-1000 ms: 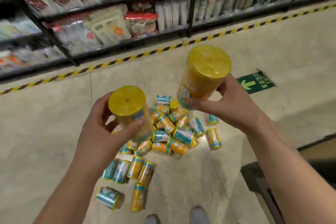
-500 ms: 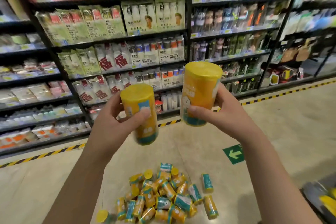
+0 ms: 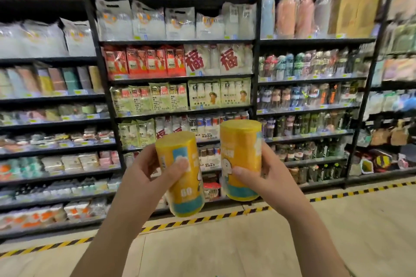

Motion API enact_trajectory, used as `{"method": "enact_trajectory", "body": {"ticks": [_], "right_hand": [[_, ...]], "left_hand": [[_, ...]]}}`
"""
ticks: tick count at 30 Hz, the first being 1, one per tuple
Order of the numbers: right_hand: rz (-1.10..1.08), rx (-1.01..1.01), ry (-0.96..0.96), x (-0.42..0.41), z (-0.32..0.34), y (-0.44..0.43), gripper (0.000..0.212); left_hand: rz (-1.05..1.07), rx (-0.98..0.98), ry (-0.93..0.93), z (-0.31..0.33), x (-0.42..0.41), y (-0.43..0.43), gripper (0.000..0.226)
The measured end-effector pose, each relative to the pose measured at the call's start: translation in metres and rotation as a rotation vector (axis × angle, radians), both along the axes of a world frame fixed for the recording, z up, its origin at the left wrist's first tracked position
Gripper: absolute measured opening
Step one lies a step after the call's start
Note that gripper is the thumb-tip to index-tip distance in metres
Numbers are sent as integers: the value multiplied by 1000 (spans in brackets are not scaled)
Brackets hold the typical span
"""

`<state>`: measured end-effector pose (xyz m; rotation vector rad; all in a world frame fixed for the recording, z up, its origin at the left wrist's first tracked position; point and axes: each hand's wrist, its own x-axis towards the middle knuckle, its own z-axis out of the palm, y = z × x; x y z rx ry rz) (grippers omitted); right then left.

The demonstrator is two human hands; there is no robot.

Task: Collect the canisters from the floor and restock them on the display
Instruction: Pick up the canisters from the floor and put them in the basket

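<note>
Canisters, two of them, yellow with a teal band at the base, are held up in the lower middle of the frame, one in each hand and clear of the floor. The left canister is the lower one and leans slightly. The right canister stands higher and nearly upright just beside it, with a narrow gap between the two, and a cartoon face shows on its label. The left hand grips its canister with the thumb pressed across the front and the other fingers wrapped behind, out of sight. The right hand is clamped on the other, with the thumb low on the front and the fingers curled round the right side. Bare forearms rise from the bottom edge. Behind the canisters, black shelves fill the upper frame, packed with goods: red packs at centre, white packs with a big red character beside them, bottles on the right. Everything is blurred toward the edges. A pale floor lies across the bottom, and striped yellow-black tape runs along the foot of the shelves, rising to the right.
</note>
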<state>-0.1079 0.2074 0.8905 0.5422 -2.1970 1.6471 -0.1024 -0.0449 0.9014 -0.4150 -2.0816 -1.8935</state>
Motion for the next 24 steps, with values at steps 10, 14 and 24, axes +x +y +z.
{"method": "enact_trajectory", "body": {"ticks": [10, 14, 24], "right_hand": [[144, -13, -9, -3, 1, -41, 56], [308, -50, -46, -3, 0, -39, 48], [811, -3, -115, 12, -15, -56, 38]], "left_hand": [[147, -41, 25, 7, 32, -34, 55], [282, -39, 16, 0, 57, -23, 57], [732, 38, 46, -21, 159, 17, 45]]}}
